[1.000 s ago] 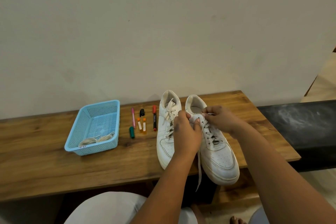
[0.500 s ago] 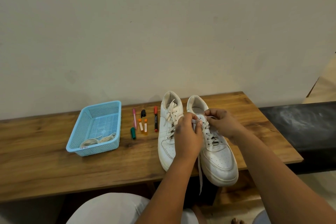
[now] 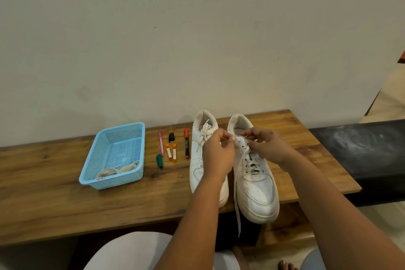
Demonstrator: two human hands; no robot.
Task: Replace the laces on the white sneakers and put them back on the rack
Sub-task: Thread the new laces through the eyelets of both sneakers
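Head view. Two white sneakers stand side by side on the wooden table (image 3: 54, 199), right of frame centre, toes toward the near edge, heels toward the wall. The right sneaker (image 3: 255, 184) has its toe just past the table's front edge; the left sneaker (image 3: 198, 160) is partly covered by the left forearm. Left hand (image 3: 218, 149): fingers curled, thumb and fingertips pinching the lace (image 3: 241, 144) at the top of the right sneaker's tongue. Right hand (image 3: 266, 144): fingers curled, also pinching the lace at the top eyelets, just beside the left hand; the fingertips of the two hands nearly meet. One loose end of this lace (image 3: 237, 215) hangs down along the inner side of the right sneaker and past the table edge. The left sneaker is laced, its lace ends lying loose over the tongue. Left of the sneakers, in a loose row: a red-capped marker (image 3: 186, 143), two small orange-capped tubes (image 3: 171, 153), a black cap (image 3: 171, 137), a pink pen (image 3: 161, 142), a green marker (image 3: 159, 160). Further left, a light blue plastic basket (image 3: 114, 155) holds coiled off-white laces (image 3: 118, 169) in its near corner. Lower frame: person's light-clothed knees. Right edge: a dark surface adjoining the table.
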